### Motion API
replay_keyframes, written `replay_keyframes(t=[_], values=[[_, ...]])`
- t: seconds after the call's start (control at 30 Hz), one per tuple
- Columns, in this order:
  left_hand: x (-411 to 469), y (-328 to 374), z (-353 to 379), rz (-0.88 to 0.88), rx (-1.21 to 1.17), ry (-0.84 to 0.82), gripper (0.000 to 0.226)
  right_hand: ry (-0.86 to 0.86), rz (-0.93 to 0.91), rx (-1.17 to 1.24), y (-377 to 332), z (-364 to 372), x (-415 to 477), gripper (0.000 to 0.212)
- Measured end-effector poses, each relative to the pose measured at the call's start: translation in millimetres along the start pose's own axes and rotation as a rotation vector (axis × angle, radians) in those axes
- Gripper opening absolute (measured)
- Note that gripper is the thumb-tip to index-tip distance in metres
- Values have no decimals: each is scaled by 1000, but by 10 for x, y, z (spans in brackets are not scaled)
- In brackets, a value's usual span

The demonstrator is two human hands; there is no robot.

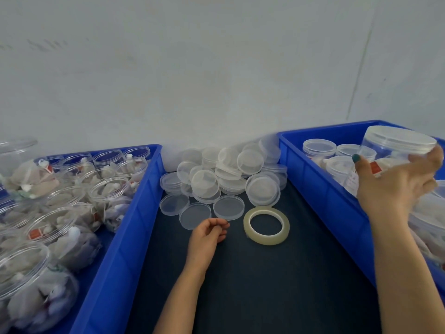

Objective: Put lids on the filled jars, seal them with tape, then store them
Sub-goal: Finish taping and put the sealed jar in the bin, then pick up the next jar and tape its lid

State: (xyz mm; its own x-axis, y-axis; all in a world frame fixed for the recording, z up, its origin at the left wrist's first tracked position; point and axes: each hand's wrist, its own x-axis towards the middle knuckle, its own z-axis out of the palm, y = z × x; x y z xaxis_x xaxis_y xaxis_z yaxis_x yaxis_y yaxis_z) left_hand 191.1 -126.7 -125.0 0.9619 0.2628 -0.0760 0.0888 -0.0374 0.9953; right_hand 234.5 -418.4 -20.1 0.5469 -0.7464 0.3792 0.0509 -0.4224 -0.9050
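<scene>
Jar (385,153), lidded and clear, is up in the air well right of and beyond the tape (265,240), over the bin (320,179) that stands right of the tape. The right grip (390,186) is clamped on it, thumb on the near wall and fingers curled round the far side just under the lid. The left grip (207,235) rests on the desk (265,290) just left of the tape, fingers loosely curled and holding nothing. Loose lids (224,177) lie heaped just behind the tape, and open jars (108,189), filled, stand in a second bin (134,213) well left of it. Judging by the thin clear plastic and the soft pale packets inside, the jar is probably light and fairly stiff, but smooth and slippery, and its wall may give a little under a hard squeeze. The safest hold looks to be a wide span round the body just below the lid's rim, where the neck stiffens it. Holding by the lid alone is riskier, as the lid could come off if it is not seated tight. Whether tape runs round the seam cannot be told, since the picture is blurred there. Setting it among the lidded jars (319,147) right of the tape calls for a gentle, upright lowering so that it does not tip its neighbours.
</scene>
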Motion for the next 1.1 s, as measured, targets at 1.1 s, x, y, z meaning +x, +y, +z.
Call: replay_keyframes(t=[1.1], values=[[-1449,1025,-917,851,1113,413,29,-551,-408,-1190,-93,158,-526,81]])
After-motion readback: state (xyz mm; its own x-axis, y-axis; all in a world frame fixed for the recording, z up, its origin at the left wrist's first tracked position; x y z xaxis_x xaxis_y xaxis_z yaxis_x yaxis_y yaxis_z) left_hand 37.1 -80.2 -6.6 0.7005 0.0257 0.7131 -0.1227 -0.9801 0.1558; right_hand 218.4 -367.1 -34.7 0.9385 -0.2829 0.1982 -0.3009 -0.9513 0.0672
